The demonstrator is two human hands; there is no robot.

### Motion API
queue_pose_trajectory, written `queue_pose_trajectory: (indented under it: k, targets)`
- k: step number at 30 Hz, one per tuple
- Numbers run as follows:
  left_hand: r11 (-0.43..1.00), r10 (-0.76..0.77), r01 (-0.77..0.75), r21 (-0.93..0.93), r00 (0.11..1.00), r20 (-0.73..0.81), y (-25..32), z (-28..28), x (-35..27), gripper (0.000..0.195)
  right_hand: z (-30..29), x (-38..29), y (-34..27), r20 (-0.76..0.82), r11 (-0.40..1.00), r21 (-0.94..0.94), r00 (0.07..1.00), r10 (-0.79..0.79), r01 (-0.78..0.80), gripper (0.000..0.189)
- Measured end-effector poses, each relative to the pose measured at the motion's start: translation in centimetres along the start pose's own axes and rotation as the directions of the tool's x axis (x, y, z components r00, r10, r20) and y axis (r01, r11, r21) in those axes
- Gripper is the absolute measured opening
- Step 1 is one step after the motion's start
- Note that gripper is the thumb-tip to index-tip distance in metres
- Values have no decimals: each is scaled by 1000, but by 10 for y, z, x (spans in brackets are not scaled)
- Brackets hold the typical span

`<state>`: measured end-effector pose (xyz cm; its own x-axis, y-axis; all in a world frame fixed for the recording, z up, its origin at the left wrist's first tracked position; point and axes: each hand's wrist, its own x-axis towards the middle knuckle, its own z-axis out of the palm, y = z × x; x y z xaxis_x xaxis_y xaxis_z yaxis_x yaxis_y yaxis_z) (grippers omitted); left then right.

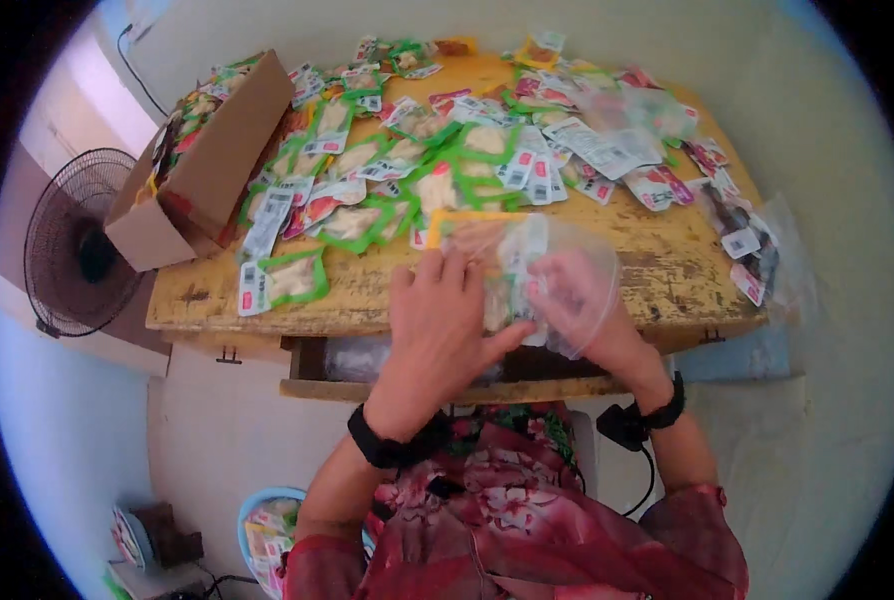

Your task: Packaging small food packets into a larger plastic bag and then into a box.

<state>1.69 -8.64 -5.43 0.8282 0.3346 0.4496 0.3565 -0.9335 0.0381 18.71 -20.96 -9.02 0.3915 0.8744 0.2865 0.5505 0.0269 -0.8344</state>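
Note:
Above the front edge of the worn wooden desk [664, 259] is a clear plastic bag [601, 259] with food packets in it. A yellow-edged packet [484, 231] shows through its far part, and a green-edged packet [496, 304] lies nearer to me. My left hand [436, 322] grips the bag's left side, its fingers over the packets and its thumb stretched across the near side. Behind the clear film, my right hand [578, 300] reaches into the bag's right side with fingers curled against the packets' white ends. The film blurs whether those fingers pinch anything.
Many sealed packets [357, 225] are spread over the desk. A cardboard box [226, 150] full of packets stands at the left, beside a black fan [79, 244]. Below my hands a drawer [447, 390] is pulled out. A blue basin [248, 499] of packets stands on the floor.

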Motion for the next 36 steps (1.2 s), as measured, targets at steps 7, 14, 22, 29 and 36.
queue_pose_trajectory:
  k: [7,14,22,29,36]
  targets:
    - [998,35,-38,-40,998,-58,7,3,-6,78,-17,-6,-7,57,999,-22,998,39,-38,32]
    - [978,82,-60,-202,992,99,-3,15,-14,82,-87,-21,-1,382,973,-38,903,-196,228,34]
    - [963,80,-69,-260,996,34,-5,22,-18,90,-122,35,14,77,974,-228,997,13,5,22]
    - [966,57,-39,-254,996,66,-2,28,-19,92,-116,93,76,63,732,-669,991,-117,129,33]
    - [971,19,-9,-239,999,40,-1,27,-23,87,-102,129,51,101,597,-802,990,103,20,52]
